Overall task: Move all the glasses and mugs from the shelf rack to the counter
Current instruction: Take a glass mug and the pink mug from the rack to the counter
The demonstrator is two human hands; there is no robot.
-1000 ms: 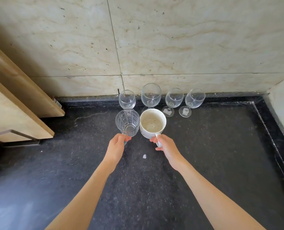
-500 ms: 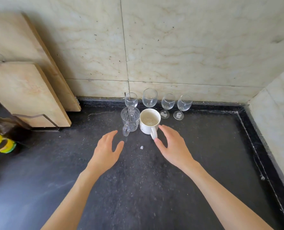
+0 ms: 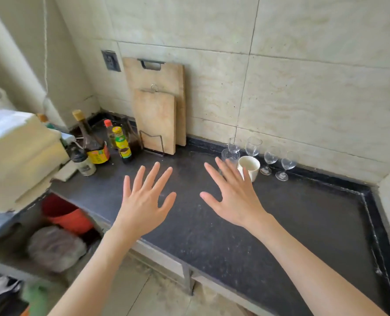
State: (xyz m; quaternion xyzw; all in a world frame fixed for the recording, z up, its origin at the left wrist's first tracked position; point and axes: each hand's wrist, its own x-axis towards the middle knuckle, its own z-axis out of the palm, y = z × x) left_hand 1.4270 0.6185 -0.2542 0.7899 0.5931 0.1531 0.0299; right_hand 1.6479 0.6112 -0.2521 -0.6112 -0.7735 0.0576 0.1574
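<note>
A white mug (image 3: 249,167) stands on the dark stone counter (image 3: 292,224) near the back wall. A clear glass mug (image 3: 230,155) stands just left of it, partly hidden by my fingers. Behind them several wine glasses (image 3: 271,157) stand in a row along the wall. My left hand (image 3: 145,199) hovers over the counter with fingers spread and holds nothing. My right hand (image 3: 232,195) is also spread and empty, its fingertips in front of the two mugs. The shelf rack is not in view.
Two wooden cutting boards (image 3: 157,106) lean on the wall in a wire stand. Sauce bottles (image 3: 121,142) cluster at the counter's left end. A pale box (image 3: 16,156) sits at far left. An orange bucket (image 3: 66,215) and a bag lie below the counter.
Both hands have let go of the glass mug and white mug, drawn back towards me and spread open. The camera has pulled back and swung left, which brings the bottles and boards into view.
</note>
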